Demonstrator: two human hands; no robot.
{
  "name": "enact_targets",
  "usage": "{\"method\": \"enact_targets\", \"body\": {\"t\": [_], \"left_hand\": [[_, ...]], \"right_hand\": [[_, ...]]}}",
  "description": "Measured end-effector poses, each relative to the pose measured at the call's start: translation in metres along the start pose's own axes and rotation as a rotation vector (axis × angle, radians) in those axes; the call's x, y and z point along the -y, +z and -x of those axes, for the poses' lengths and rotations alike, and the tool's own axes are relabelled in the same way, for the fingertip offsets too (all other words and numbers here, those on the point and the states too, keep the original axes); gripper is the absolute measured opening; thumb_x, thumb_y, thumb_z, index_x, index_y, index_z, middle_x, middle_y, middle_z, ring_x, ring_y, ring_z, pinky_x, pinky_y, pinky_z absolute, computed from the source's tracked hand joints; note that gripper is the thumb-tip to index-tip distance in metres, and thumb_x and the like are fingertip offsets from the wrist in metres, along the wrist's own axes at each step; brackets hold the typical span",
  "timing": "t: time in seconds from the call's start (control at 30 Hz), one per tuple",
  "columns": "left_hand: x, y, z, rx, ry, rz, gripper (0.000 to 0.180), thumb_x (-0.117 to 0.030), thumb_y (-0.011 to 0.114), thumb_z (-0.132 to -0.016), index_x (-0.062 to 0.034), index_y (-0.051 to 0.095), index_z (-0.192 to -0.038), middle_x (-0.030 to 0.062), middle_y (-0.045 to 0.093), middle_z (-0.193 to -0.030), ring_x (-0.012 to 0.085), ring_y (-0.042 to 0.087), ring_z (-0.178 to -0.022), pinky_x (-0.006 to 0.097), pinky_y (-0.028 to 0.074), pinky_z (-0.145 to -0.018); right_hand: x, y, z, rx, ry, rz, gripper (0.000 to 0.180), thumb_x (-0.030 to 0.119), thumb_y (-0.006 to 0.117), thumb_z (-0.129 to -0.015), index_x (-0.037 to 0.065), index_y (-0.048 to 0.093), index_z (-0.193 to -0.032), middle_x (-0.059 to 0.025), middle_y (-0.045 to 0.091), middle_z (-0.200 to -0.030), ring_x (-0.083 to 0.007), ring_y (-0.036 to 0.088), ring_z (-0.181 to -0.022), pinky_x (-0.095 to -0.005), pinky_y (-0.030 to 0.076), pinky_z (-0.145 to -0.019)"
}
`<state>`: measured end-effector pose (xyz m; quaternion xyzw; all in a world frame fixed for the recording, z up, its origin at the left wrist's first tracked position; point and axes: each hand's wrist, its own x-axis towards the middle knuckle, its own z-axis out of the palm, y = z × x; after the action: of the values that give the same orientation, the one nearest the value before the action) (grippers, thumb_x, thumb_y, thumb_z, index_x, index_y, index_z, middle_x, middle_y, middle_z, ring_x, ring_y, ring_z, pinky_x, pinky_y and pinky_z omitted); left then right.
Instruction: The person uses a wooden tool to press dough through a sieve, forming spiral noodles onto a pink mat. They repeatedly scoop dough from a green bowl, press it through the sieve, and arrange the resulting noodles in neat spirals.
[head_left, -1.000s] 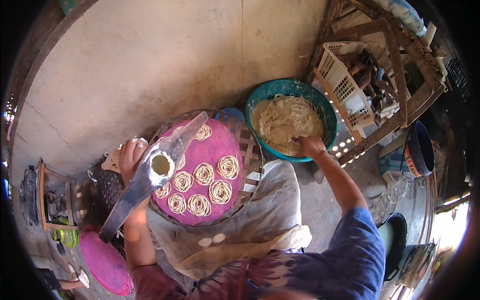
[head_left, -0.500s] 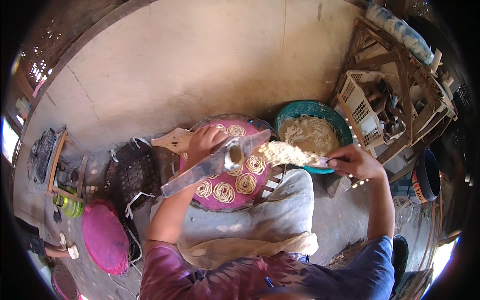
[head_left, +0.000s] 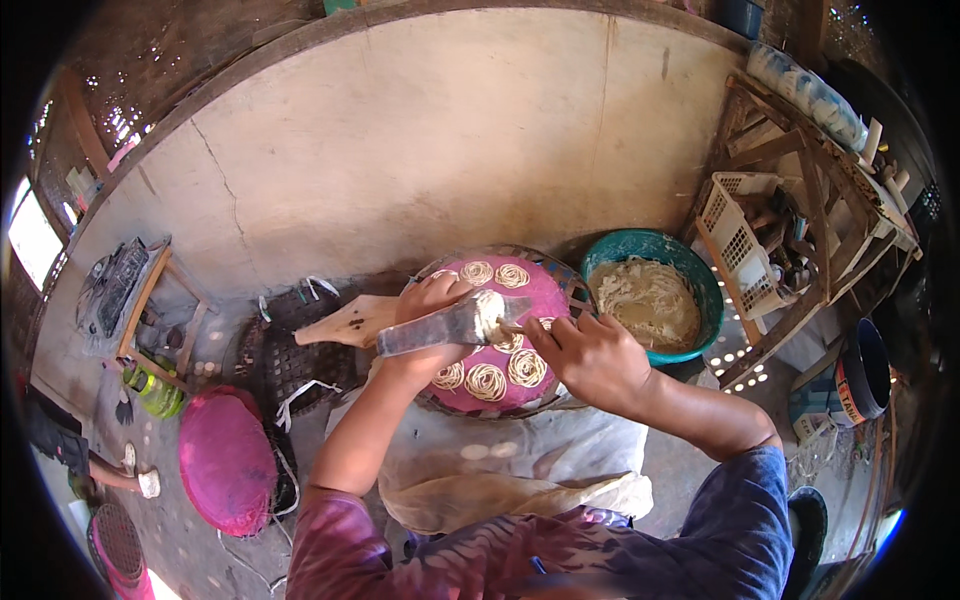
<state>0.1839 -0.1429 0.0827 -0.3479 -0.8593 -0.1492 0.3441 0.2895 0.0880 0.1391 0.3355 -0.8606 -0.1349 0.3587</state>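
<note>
filling the round cup seems to be the step in hand: pale dough [head_left: 488, 306] sits heaped in the opening of a grey bar [head_left: 430, 332], which is held up above the pink round tray [head_left: 545, 283], the cup over the tray's middle. the right hand [head_left: 603, 365], over the right part of the tray, has its fingers drawn narrow around a thin tool [head_left: 512, 327] that runs into the dough at the cup. the left hand [head_left: 432, 292], over the left part of the tray, lies beneath the bar and seems to bear its weight; how its fingers close, and on what, i cannot tell. more dough [head_left: 650, 305] fills much of the teal basin [head_left: 712, 300] just right of the tray.

as i judge it, the next move calls for wiping the tool clean against the cup's edge and packing the dough down, while the left hand keeps the bar level above the tray.

the bar, cup and both hands cover a good share of the tray and some of the coiled noodle nests [head_left: 486, 382] on it, so i cannot count them. the wooden board [head_left: 350, 322] shows its tapered end left of the tray; its other end is hidden by the left hand and bar. the tool's tip is buried or masked, and the cup's depth does not show.
</note>
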Motion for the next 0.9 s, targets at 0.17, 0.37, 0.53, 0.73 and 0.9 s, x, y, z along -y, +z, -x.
{"method": "enact_targets", "body": {"t": [0.17, 0.37, 0.53, 0.73, 0.9], "left_hand": [[0.047, -0.015, 0.019, -0.046, -0.099, -0.153, 0.027, -0.026, 0.076, -0.065, -0.015, 0.066, -0.088, 0.0043, 0.062, -0.085, 0.0299, 0.062, -0.084, 0.045, 0.05, -0.073], [0.018, -0.019, 0.018, -0.202, -0.013, -0.203, 0.028, -0.025, 0.075, -0.064, -0.0136, 0.063, -0.088, 0.0043, 0.06, -0.088, 0.0273, 0.06, -0.087, 0.043, 0.05, -0.073], [0.033, -0.024, 0.004, -0.144, -0.171, -0.222, 0.021, -0.022, 0.073, -0.065, -0.0117, 0.064, -0.08, 0.0057, 0.062, -0.081, 0.027, 0.06, -0.084, 0.042, 0.049, -0.074], [0.029, -0.011, 0.005, -0.276, -0.134, -0.311, 0.019, -0.021, 0.072, -0.065, -0.011, 0.061, -0.076, 0.0082, 0.06, -0.079, 0.0307, 0.06, -0.08, 0.044, 0.05, -0.067], [0.033, 0.017, 0.002, -0.105, -0.212, -0.253, 0.037, -0.017, 0.077, -0.059, -0.0099, 0.06, -0.091, 0.01, 0.061, -0.087, 0.0329, 0.063, -0.082, 0.045, 0.05, -0.067]], "right_hand": [[-0.019, -0.032, 0.012, 0.122, 0.215, -0.147, 0.04, 0.01, 0.065, -0.083, 0.014, 0.065, -0.123, -0.0031, 0.056, -0.068, -0.0148, 0.057, -0.053, -0.0306, 0.046, -0.044], [0.022, 0.027, -0.025, -0.131, 0.564, -0.811, 0.066, -0.011, 0.051, -0.08, 0.011, 0.048, -0.142, -0.0189, 0.06, -0.098, -0.0379, 0.063, -0.083, -0.0437, 0.053, -0.07], [0.072, 0.054, -0.001, -0.115, 0.543, -1.146, 0.054, -0.009, 0.052, -0.088, 0.001, 0.045, -0.141, -0.0237, 0.065, -0.1, -0.0367, 0.065, -0.082, -0.0421, 0.052, -0.073], [0.043, 0.066, 0.02, 0.176, 0.879, -1.396, 0.035, 0.006, 0.049, -0.1, -0.008, 0.052, -0.132, -0.0272, 0.068, -0.106, -0.0196, 0.069, -0.097, -0.028, 0.051, -0.079], [0.06, 0.083, 0.015, 0.017, 0.922, -1.358, 0.035, 0.01, 0.05, -0.102, -0.005, 0.052, -0.134, -0.0093, 0.067, -0.091, -0.0087, 0.055, -0.082, -0.0237, 0.049, -0.073]]}}
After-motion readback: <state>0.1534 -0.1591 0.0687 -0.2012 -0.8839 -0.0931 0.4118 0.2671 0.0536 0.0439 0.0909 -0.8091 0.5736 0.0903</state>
